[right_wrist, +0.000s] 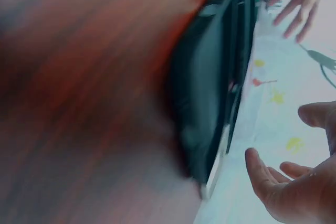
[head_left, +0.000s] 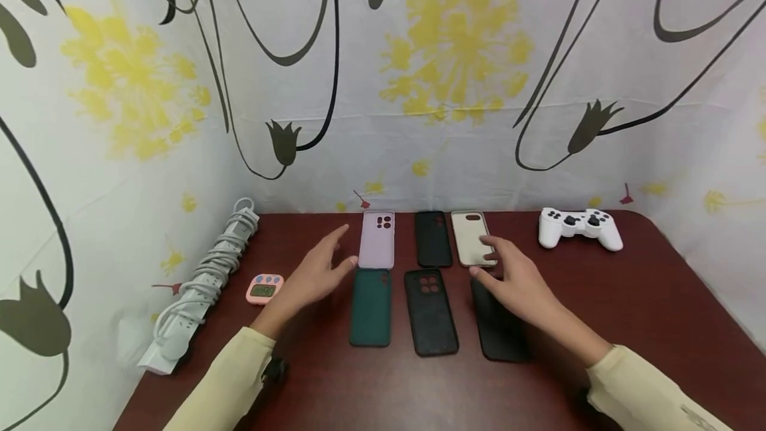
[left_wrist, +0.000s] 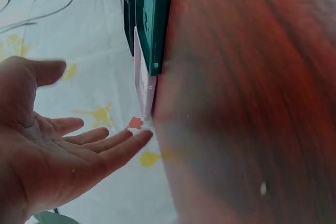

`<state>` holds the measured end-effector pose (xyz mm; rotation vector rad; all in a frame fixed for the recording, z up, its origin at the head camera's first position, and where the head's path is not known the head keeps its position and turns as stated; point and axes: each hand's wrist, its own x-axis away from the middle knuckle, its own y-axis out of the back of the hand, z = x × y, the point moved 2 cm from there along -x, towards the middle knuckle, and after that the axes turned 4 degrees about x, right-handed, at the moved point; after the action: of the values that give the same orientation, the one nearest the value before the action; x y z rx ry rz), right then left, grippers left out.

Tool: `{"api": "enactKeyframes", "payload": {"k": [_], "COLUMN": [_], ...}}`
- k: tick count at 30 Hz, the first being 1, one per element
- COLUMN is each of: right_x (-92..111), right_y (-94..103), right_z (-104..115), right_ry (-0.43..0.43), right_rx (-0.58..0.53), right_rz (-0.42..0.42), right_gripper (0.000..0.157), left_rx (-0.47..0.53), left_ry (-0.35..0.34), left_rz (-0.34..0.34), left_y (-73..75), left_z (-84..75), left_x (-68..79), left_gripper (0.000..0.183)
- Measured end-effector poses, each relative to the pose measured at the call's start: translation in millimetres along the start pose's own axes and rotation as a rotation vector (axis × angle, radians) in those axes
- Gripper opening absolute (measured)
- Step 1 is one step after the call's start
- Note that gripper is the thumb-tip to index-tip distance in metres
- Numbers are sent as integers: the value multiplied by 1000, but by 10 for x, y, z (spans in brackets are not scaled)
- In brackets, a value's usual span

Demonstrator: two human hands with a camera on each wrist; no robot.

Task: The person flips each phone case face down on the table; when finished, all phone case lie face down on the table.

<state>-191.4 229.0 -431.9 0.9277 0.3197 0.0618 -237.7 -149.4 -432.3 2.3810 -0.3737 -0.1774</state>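
Observation:
Several phone cases lie in two rows on the dark red table. At the back are a lilac case (head_left: pixel 377 245), a black case (head_left: pixel 433 239) and a cream case (head_left: pixel 469 238). The front row has a green case (head_left: pixel 370 308), a black case with a camera cutout (head_left: pixel 431 312) and another black case (head_left: pixel 501 328), partly hidden by the right hand. My left hand (head_left: pixel 317 273) hovers left of the lilac and green cases, fingers extended, holding nothing. Above the cream and right black cases is my right hand (head_left: pixel 519 281), fingers loosely spread and nothing in its grasp.
A white game controller (head_left: pixel 580 228) sits at the back right. To the left stand a pink timer (head_left: pixel 264 289) and a white power strip (head_left: pixel 206 285) wrapped in its cord. A patterned cloth (head_left: pixel 371 85) hangs behind the table (head_left: pixel 646 324).

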Motion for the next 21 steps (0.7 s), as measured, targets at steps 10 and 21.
{"api": "enactKeyframes", "payload": {"k": [10,21], "right_x": [-526,-874], "right_y": [-434,-782], "right_z": [312,438], "right_ry": [-41,-85], "right_rx": [-229,-267], "right_rz": [110,168], "right_gripper": [54,56], "left_rx": [254,150], "left_ry": [131,286], "left_rz": [-4,-7], "left_y": [-10,-82], "left_z": [47,-22], "left_x": [-219,-520], "left_gripper": [66,66]}}
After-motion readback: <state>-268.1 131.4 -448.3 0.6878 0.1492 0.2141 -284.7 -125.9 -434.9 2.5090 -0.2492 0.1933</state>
